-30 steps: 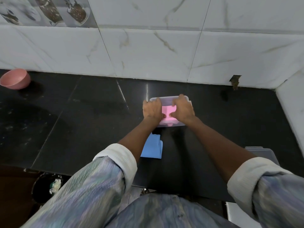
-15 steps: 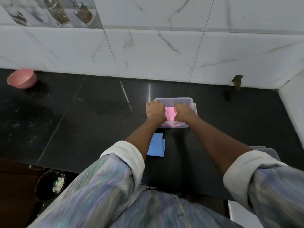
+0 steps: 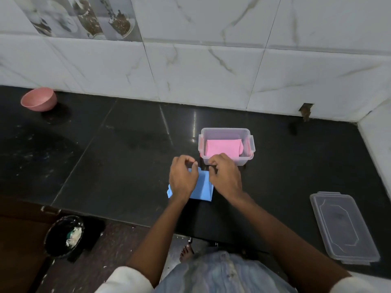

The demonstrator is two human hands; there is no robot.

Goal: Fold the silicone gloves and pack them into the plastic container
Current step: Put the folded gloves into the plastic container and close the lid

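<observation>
Both hands hovered over the blue glove (image 3: pixel 202 188) on the black counter (image 3: pixel 118 157): the left hand (image 3: pixel 183 179) and the right hand (image 3: pixel 225 176) each had loosely curled fingers; whether either gripped the glove could not be told. Just beyond, the clear container (image 3: pixel 226 132) held the folded pink glove (image 3: pixel 223 148). Its lid (image 3: pixel 343 226) lay near right.

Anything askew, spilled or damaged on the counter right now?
Nothing spilled. The pink glove lies folded in the container; the lid rests flat by the counter's front right edge. Only oddity: a broken notch in the wall tile at the back.
</observation>
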